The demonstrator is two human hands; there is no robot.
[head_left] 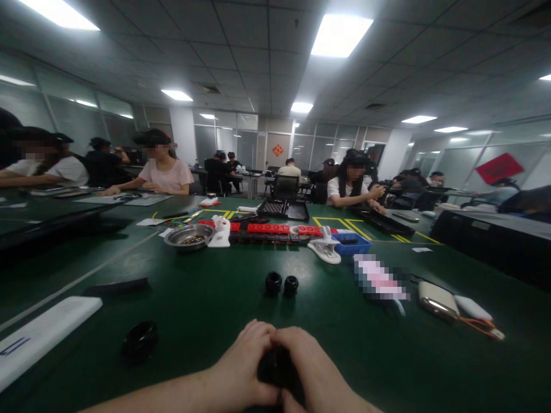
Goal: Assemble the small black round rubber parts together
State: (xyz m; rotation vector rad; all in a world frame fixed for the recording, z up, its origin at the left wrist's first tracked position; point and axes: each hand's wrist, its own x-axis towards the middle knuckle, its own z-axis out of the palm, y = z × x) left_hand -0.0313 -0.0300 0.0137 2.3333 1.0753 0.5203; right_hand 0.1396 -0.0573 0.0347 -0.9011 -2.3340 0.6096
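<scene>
Ceiling panels [342, 35] glow above a wide green surface [206, 304], with people [166, 175] seated beyond the bowl [174, 236]. Nearer than the bowl and to its right, a black piece [275, 367] sits between the left hand [247, 358] and the right hand [314, 364]. It looks dark and solid, but shadow and fingers hide its full shape. Both hands are curled round it, their fingers meeting at its far side.

Shallow, round and of shiny metal, the bowl carries a loose scatter of small metallic bits. Right of it, a blue basket [360, 247] of plastic contains something dark. Farther off than the bowl, also to its right, lies a black case [298, 211], spread flat, with rows of small pieces in one half.

Touching or just beside the bowl's right side is a white clip [220, 234]; a long red strip [262, 228] with a row of square marks runs on from there to a second clip [326, 248]. Two rings [273, 283], glossy, black and hollow, stand side by side between the bowl and the hands, to the bowl's right. Nearer than the bowl and to its left are a lone ring [140, 341], blurred, and a smooth white slab [51, 332] with dark marks
</scene>
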